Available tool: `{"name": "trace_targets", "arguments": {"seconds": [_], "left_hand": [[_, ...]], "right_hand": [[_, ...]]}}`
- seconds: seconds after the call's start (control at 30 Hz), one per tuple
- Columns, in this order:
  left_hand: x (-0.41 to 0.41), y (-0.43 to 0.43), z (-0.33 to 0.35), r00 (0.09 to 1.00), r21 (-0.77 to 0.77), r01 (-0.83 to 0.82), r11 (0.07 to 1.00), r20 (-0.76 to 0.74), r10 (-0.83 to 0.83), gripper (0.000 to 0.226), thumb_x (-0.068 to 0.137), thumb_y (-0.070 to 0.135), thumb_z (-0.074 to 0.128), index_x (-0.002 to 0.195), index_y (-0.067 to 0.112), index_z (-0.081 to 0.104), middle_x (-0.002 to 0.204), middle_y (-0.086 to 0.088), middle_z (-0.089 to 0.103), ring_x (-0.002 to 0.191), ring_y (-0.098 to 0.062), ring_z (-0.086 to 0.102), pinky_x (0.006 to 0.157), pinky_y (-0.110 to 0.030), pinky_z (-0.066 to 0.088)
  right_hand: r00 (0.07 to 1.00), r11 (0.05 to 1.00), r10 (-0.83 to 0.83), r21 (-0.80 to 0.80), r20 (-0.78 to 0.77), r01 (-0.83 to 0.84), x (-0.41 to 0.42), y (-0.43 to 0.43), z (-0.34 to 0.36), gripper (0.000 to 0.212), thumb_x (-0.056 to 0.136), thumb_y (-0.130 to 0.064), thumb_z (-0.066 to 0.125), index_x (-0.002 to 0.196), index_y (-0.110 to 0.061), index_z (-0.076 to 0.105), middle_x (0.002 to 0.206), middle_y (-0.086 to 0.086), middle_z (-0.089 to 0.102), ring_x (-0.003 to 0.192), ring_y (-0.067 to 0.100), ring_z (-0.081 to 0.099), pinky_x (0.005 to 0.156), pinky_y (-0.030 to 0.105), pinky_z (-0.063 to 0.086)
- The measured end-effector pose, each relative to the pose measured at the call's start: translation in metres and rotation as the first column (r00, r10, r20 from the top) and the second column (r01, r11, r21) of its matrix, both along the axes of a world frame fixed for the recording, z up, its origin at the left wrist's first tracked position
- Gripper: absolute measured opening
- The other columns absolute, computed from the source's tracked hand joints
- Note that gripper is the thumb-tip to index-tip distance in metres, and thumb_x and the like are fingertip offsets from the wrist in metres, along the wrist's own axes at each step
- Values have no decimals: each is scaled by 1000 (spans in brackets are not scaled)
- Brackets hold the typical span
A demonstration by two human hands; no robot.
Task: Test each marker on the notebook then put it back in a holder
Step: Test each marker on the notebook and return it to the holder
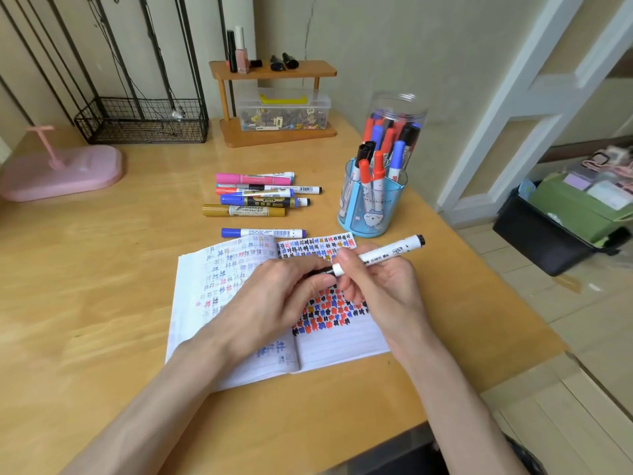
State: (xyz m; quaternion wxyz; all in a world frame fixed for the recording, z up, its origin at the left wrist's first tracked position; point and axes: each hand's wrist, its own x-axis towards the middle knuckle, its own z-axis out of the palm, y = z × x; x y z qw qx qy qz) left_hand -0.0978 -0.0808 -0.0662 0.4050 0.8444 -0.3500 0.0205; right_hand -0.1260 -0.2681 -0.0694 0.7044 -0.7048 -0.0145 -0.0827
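Now both my hands meet above the open notebook [342, 341], which lies on the wooden counter [102, 303] and is crowded with black, red and blue test marks. My right hand [380, 286] grips a white marker [383, 252], its black-tipped back end pointing far and right. My left hand [274, 296] pinches the black cap [323, 271] at the marker's near end; I cannot tell whether the cap is fully seated. Just beyond the notebook's far right corner stands the blue holder [371, 214] with several markers upright in it, and a clear jar [399, 111] of more behind it. A blue-capped marker [262, 232] lies just beyond the notebook's far edge, with a row of loose markers [257, 197] farther back.
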Motion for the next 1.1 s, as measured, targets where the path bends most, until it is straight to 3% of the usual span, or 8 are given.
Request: {"name": "trace_targets", "arguments": {"seconds": [0.17, 0.33, 0.4, 0.47, 0.57, 0.77, 0.93, 1.1], "left_hand": [[1, 2, 0, 960, -38, 123, 992, -250, -128, 26, 109, 32, 51, 96, 17, 67, 72, -4, 56, 65, -23, 45, 59, -34, 39], [0, 5, 3, 908, -101, 175, 979, -369, -200, 34, 108, 45, 48, 103, 18, 69, 90, -19, 64, 81, -40, 57, 75, -56, 50], [-1, 1, 0, 945, -75, 112, 991, -299, -129, 34, 108, 46, 47, 102, 19, 68, 81, -13, 62, 73, -34, 55, 67, -47, 50], [-5, -3, -1, 995, 29, 28, 999, -98, -25, 28, 109, 45, 45, 104, 25, 64, 74, 4, 59, 64, -15, 52, 62, -32, 44], [-11, -6, -2, 989, 161, -93, 983, 126, 73, 35, 110, 51, 32, 111, 25, 56, 85, 9, 62, 70, -19, 57, 66, -37, 47], [-14, -13, -4, 927, 316, -156, 936, 373, 28, 48, 109, 60, 18, 95, 20, 43, 76, 6, 51, 60, -26, 57, 48, -39, 43], [-13, -14, -7, 944, 327, -87, 941, 330, -27, 44, 111, 51, 9, 93, 22, 37, 65, 7, 40, 51, -25, 46, 50, -43, 43], [-13, -11, -4, 984, 214, 108, 971, 114, -134, 45, 108, 53, 19, 96, 20, 47, 62, 4, 42, 55, -20, 42, 58, -31, 29]], "right_hand": [[997, 996, 78, -39, 28, -77, -6, -9, -8, 33, 96, -32, 69, 86, -1, 70, 64, 7, 64, 59, 15, 57, 57, 20, 45], [995, 995, 97, -37, 35, -96, -10, -9, -5, 27, 97, -30, 69, 87, -5, 71, 64, 7, 63, 60, 15, 57, 57, 20, 45], [998, 999, 41, -20, 52, -40, -8, -5, -4, 32, 97, -28, 69, 85, 2, 69, 63, 10, 61, 58, 15, 56, 56, 19, 45], [998, 1000, -27, -4, 53, 27, -7, -2, -3, 37, 98, -27, 67, 81, 5, 66, 62, 11, 58, 55, 15, 52, 54, 19, 42], [995, 995, -96, 5, 14, 96, -6, 3, -4, 43, 102, -28, 65, 78, 7, 60, 59, 12, 53, 51, 16, 46, 50, 21, 39], [993, 990, -111, 79, -47, 115, -14, 8, -3, 55, 105, -33, 58, 87, 18, 49, 60, 12, 41, 48, 10, 38, 46, 18, 34], [997, 997, -39, 66, -64, 43, -16, 4, -2, 44, 105, -31, 57, 79, 3, 53, 62, 7, 42, 51, 9, 38, 50, 17, 34], [999, 998, 30, 63, -45, -27, -20, 1, -2, 37, 104, -32, 56, 73, -12, 59, 61, 1, 48, 55, 9, 40, 53, 19, 35]]}}
